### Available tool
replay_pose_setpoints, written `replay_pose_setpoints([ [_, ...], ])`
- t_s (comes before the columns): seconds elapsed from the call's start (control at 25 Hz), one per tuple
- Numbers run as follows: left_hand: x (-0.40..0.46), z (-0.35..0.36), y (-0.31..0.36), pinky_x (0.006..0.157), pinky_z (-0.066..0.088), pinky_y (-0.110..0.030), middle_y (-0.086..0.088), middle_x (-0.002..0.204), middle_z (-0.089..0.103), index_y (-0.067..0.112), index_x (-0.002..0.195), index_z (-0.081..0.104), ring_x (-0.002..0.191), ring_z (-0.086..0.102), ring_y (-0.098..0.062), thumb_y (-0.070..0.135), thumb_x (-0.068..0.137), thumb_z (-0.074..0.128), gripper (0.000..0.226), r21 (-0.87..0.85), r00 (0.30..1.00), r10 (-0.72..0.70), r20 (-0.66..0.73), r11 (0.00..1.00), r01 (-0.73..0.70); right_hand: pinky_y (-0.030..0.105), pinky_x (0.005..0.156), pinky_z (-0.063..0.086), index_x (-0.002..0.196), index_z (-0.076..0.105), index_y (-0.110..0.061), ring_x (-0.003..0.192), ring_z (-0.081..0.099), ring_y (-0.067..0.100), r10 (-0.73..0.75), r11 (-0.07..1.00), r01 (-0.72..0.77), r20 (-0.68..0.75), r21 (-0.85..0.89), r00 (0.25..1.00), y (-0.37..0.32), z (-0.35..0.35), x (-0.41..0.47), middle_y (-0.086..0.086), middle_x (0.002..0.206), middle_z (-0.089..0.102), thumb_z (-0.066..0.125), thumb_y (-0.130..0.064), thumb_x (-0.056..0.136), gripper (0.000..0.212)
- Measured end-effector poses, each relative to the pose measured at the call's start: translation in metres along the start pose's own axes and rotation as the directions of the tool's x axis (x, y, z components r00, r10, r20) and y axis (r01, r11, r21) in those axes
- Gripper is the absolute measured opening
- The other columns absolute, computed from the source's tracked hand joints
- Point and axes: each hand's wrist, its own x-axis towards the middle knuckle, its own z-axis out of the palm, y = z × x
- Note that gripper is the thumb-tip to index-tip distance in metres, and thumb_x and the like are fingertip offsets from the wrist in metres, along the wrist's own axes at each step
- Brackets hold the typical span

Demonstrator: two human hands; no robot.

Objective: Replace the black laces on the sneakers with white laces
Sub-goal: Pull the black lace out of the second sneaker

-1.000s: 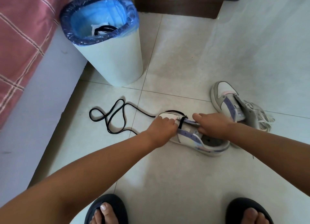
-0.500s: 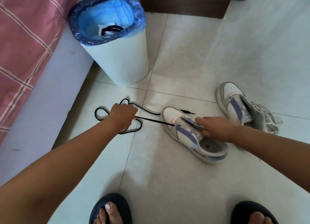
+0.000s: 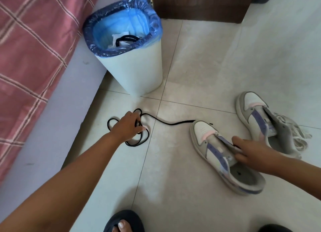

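**Black lace out of the near sneaker, gathered on the tile**

Black cord lies bunched under the left hand (image 3: 127, 125), whose fingers curl down into the loops of the black lace (image 3: 139, 141) on the floor; they look closed around a few strands, though the palm hides how firm the hold is. From that bundle one free length trails right across the tile, and its tip ends just at the toe of the near sneaker (image 3: 224, 155). The right hand (image 3: 251, 152) presses on that shoe's tongue and eyelet row, fingers spread fairly flat, pinning rather than pinching. No lace shows in its eyelets.

Beyond it lies the far sneaker (image 3: 260, 120), with white laces (image 3: 293, 132) heaped loosely at its far side; whether they are threaded I cannot tell. Behind the left hand stands a white bin (image 3: 137, 72) with a blue liner (image 3: 97, 23), a dark loop inside it, possibly another lace.

The lace should be light, limp and prone to tangling, so scooping the whole bunch is likely safer than lifting one strand. The sneaker is soft-sided; holding it at the collar or tongue probably steadies it best for threading.
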Motion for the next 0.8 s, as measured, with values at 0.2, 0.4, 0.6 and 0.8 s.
replay_pose_setpoints([
  [0.2,0.033,0.005,0.009,0.101,0.036,-0.043,-0.012,0.141,0.026,0.012,0.146,0.017,0.131,0.029,-0.032,0.029,0.080,0.071,0.087,0.017,0.984,-0.164,-0.064,0.986,0.166,0.030,0.055,0.033,0.070,0.034,-0.022,0.062,0.048,0.023,0.104,0.956,-0.024,-0.260,0.291,0.960,-0.006,-0.031,-0.008,-0.003,0.062,0.046,0.057,-0.012,0.087,0.030],
  [0.4,0.046,0.023,0.015,0.078,0.042,-0.032,-0.016,0.118,0.053,0.005,0.115,0.051,0.106,0.052,-0.032,0.001,0.081,0.057,0.034,0.049,0.997,-0.082,0.010,0.996,0.081,0.035,0.054,0.032,0.079,0.045,-0.012,0.062,0.048,0.032,0.330,0.893,-0.101,-0.485,0.439,0.810,0.009,-0.070,-0.013,0.010,0.064,0.052,0.058,-0.011,0.084,0.014],
  [0.6,0.028,-0.007,0.021,0.048,0.043,-0.016,-0.009,0.096,0.063,0.011,0.090,0.064,0.068,0.058,-0.017,0.003,0.080,0.064,0.013,-0.101,0.996,-0.088,0.017,0.991,0.089,0.030,0.054,0.033,0.079,0.043,-0.009,0.062,0.047,0.029,0.392,0.866,-0.146,-0.468,0.479,0.792,0.018,-0.072,-0.012,0.008,0.064,0.051,0.056,-0.012,0.085,0.014],
  [0.8,-0.016,-0.087,0.041,0.056,0.051,-0.028,-0.008,0.077,0.065,0.018,0.082,0.062,0.056,0.061,-0.018,-0.001,0.081,0.058,0.019,-0.163,0.999,-0.008,0.036,0.987,0.014,0.036,0.055,0.026,0.068,0.038,-0.016,0.064,0.041,0.030,0.325,0.898,-0.136,-0.425,0.418,0.845,0.005,-0.066,0.000,0.003,0.061,0.043,0.056,-0.012,0.086,0.025],
])
